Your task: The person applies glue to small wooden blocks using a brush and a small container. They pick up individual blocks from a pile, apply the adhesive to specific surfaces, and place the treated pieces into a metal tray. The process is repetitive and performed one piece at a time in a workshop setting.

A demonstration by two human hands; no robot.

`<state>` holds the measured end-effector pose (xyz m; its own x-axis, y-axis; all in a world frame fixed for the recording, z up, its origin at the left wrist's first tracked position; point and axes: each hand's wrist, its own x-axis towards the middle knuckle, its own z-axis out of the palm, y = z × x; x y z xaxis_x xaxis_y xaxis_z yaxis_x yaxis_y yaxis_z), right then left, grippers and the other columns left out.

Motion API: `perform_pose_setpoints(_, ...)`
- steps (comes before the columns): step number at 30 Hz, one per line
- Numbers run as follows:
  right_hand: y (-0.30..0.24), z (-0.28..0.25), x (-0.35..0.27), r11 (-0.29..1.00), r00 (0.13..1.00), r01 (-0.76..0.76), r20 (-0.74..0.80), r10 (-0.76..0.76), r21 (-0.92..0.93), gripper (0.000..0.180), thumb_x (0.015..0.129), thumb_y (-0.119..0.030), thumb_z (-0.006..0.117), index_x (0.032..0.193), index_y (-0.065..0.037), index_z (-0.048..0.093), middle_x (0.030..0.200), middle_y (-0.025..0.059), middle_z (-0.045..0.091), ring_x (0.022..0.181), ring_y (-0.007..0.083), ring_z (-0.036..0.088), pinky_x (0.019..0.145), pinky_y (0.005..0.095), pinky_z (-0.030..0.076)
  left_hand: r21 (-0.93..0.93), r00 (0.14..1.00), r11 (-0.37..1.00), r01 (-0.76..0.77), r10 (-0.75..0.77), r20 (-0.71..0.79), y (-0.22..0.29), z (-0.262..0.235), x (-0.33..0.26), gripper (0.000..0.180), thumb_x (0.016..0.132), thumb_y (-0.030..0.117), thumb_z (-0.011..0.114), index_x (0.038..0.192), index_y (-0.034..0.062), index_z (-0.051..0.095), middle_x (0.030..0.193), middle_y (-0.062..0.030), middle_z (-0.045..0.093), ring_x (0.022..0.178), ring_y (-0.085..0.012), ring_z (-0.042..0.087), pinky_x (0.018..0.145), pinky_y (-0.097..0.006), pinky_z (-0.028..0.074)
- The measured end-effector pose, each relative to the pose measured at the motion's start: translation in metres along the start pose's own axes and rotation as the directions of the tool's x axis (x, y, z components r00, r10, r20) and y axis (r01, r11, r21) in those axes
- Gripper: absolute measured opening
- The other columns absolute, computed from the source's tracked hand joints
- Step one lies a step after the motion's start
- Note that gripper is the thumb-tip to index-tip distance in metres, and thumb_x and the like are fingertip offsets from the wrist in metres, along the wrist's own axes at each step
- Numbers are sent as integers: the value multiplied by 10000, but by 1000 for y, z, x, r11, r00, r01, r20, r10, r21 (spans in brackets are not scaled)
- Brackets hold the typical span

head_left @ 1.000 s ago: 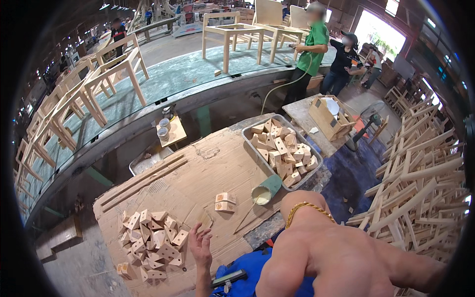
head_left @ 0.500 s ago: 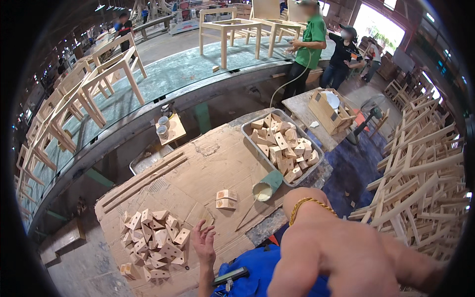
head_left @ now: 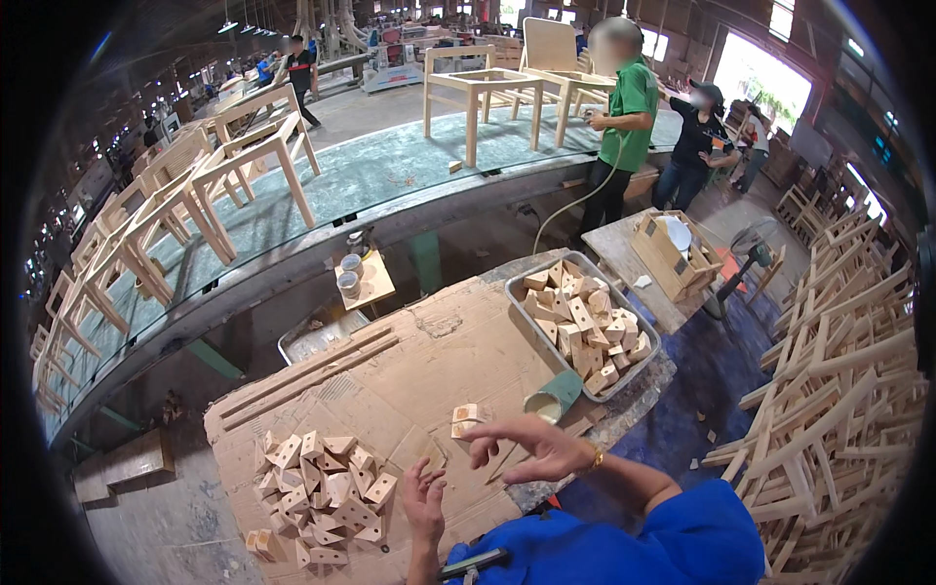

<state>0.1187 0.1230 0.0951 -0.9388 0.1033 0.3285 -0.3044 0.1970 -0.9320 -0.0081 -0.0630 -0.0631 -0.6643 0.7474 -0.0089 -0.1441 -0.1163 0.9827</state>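
The paired blocks (head_left: 465, 414) lie on the cardboard (head_left: 390, 375) that covers most of the table (head_left: 636, 397), just beyond the right hand (head_left: 534, 450). Their long axis runs roughly left to right, the right end a little farther from the person; orange patches mark the upper face. The right hand's fingers cover the near edge of the pair. Its grip is spread, the forefinger stretched to the left and the thumb well apart below it. It appears to hold nothing; whether a fingertip touches the blocks I cannot tell.

The left hand (head_left: 425, 499) points away from the person, fingers loosely bent and parted, its grip slack and bare. It is just beside the pile (head_left: 327, 492), where loose blocks point in many directions, some showing dark holes.

The green pot (head_left: 559, 391) leans beyond the right wrist, near the tray. Its mouth faces toward the person and leftward, with pale stuff inside; its long axis slants up to the right. A thin stick (head_left: 493, 476) shows below the right hand, slanting the same way.

The tray (head_left: 627, 376), heaped with more blocks, sits at the far right of the cardboard, its long side slanting toward the lower right.
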Motion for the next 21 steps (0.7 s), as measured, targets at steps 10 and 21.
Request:
perform_pose_setpoints(10,61,36,-30,920,929,-308,-132,346,243,632,822,-128,607,1377,-56,313,967,79,604,869,144,564,782,287,459,26,1000,1000,10,-10,4,-3,0,3,432,830,27,519,1241,-46,410,1225,-150,430,986,-241,573,798,-307,479)
perform_pose_setpoints(21,59,46,-23,942,948,-308,-44,316,131,557,822,-111,602,1337,-58,397,974,53,613,832,114,548,777,274,457,9,999,999,-44,44,28,-11,0,6,435,842,73,556,1239,-42,421,1223,-147,434,982,-250,574,802,-322,487)
